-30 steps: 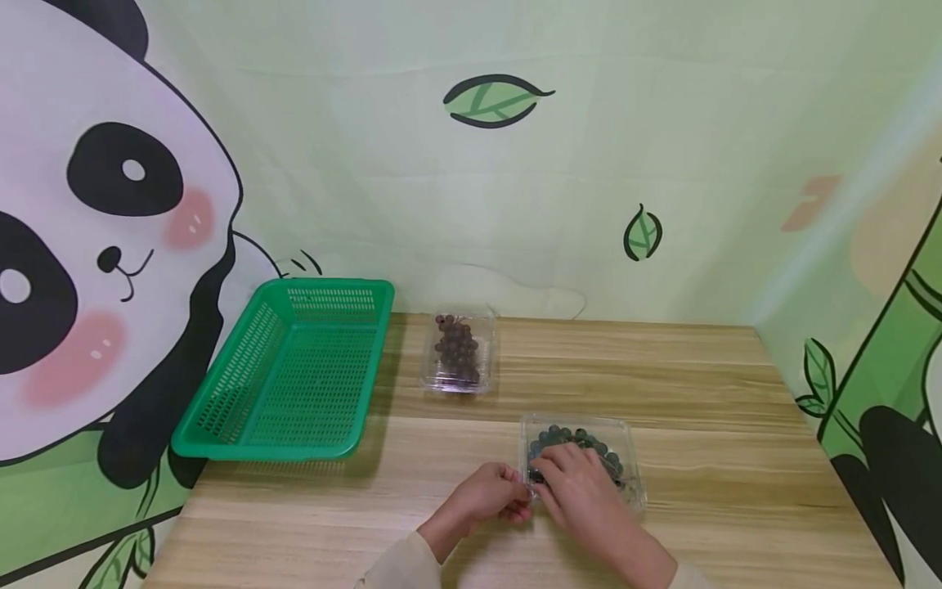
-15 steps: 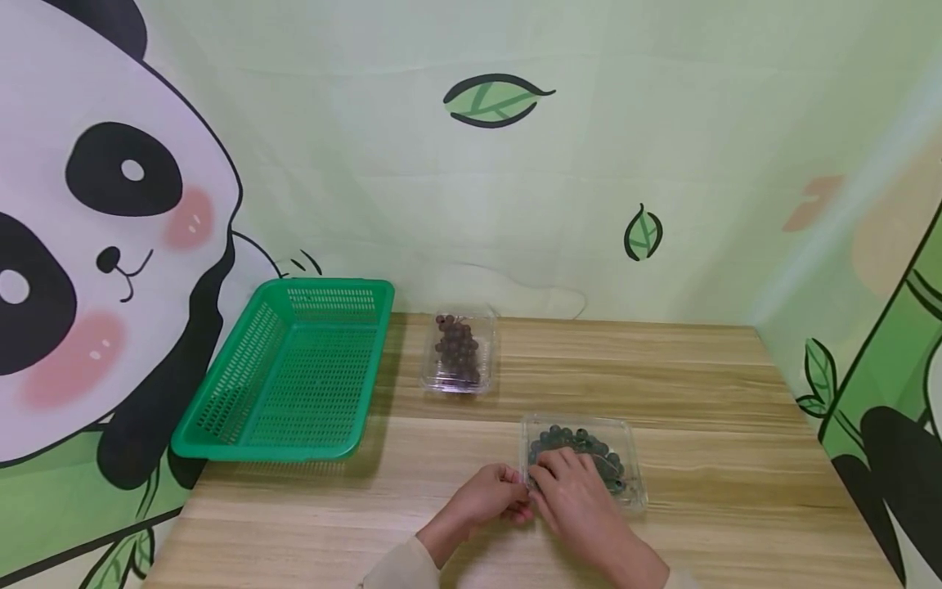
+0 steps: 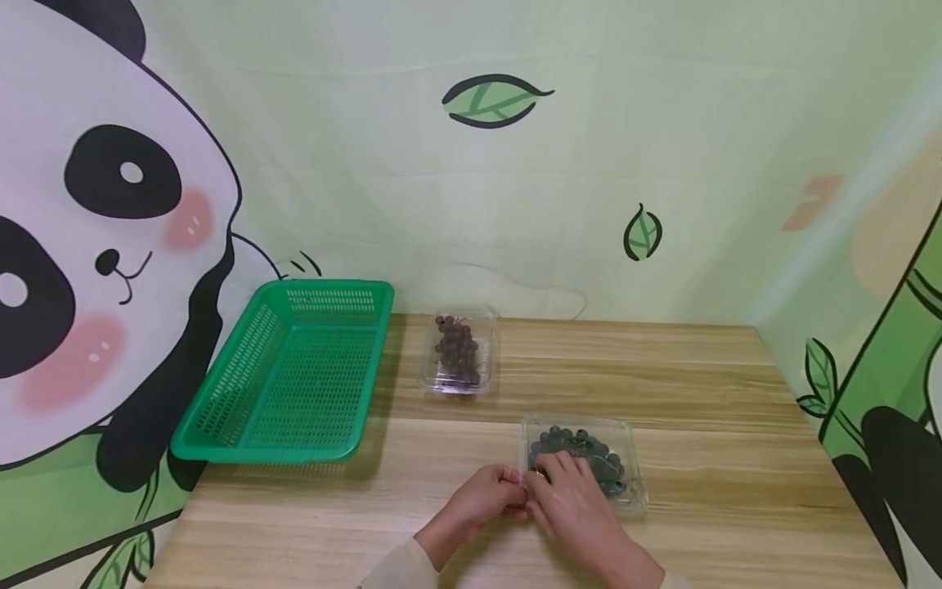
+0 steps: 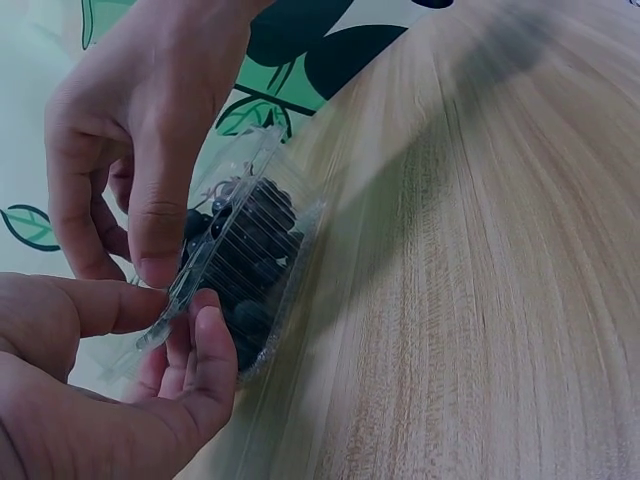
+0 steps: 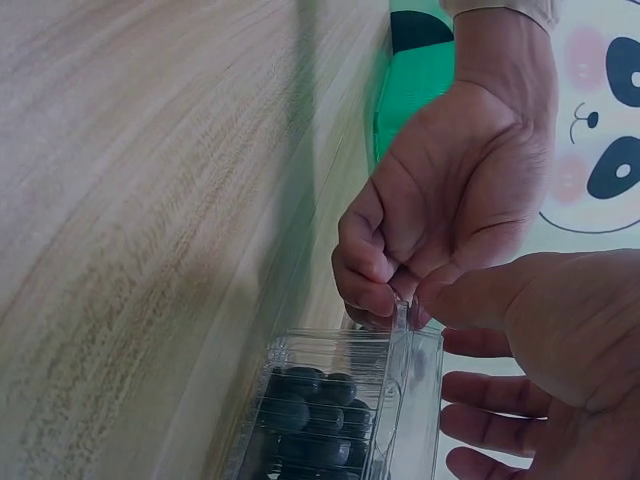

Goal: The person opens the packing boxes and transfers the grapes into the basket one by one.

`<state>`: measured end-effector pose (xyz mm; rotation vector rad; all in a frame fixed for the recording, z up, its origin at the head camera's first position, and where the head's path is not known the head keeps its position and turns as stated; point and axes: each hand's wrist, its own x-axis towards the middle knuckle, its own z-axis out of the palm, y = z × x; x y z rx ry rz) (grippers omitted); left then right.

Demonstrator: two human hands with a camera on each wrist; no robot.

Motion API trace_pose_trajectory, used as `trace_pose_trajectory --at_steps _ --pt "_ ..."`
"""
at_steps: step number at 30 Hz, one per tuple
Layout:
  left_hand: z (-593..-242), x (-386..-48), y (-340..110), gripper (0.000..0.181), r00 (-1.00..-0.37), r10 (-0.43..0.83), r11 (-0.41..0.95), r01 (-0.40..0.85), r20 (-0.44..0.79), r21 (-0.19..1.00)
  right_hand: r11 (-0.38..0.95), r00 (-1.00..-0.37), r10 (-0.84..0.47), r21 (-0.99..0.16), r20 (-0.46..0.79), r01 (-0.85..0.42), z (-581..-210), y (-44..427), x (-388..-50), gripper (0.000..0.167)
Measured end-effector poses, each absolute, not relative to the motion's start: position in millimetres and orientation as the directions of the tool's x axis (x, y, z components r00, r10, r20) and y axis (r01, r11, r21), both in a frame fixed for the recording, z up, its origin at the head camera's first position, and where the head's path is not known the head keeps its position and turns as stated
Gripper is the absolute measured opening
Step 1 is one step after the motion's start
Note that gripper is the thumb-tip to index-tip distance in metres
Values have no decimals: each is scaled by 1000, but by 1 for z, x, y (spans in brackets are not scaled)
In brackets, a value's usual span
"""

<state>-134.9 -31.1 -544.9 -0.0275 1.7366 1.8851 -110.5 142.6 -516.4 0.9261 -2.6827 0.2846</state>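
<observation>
A clear plastic clamshell box (image 3: 627,438) of dark grapes (image 3: 585,442) lies on the table in front of me. Its lid lies over the grapes. At the box's near left corner, my left hand (image 3: 482,497) pinches the rim between thumb and fingers, seen closely in the left wrist view. My right hand (image 3: 577,505) rests on top of the lid, its fingers spread over the plastic. In the right wrist view, the right thumb (image 5: 470,295) presses at the same corner, against the left fingertips. The right hand partly covers the grapes and the box's near edge.
Farther back on the wooden table (image 3: 699,384) stands another clear box (image 3: 486,335) with reddish-brown grapes (image 3: 458,352). To the left is a green perforated basket (image 3: 309,376). A printed panda backdrop (image 3: 353,147) rises behind the table.
My right hand has slid slightly toward the left and nearer to me across the lid. The left hand stays at the corner; the boxes and basket have not moved.
</observation>
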Motion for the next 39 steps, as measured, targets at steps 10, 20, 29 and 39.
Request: trace_pose_trajectory --at_steps 10,20,29,39 --pt "-543 -134 -31 9 -831 386 -20 -442 -401 897 782 -735 -567 -35 371 -622 -521 140 -109 23" --pt "-545 -136 -32 6 -817 424 -51 -452 -390 890 783 -729 -570 -17 379 -622 -523 138 -110 26" --pt "-544 -136 -38 10 -802 454 -67 -465 -388 883 778 -710 -558 -26 430 -627 -525 136 -111 16" --pt "-547 -135 -39 12 -803 462 -98 -468 -376 879 774 -688 -570 14 449 -633 -525 134 -111 17"
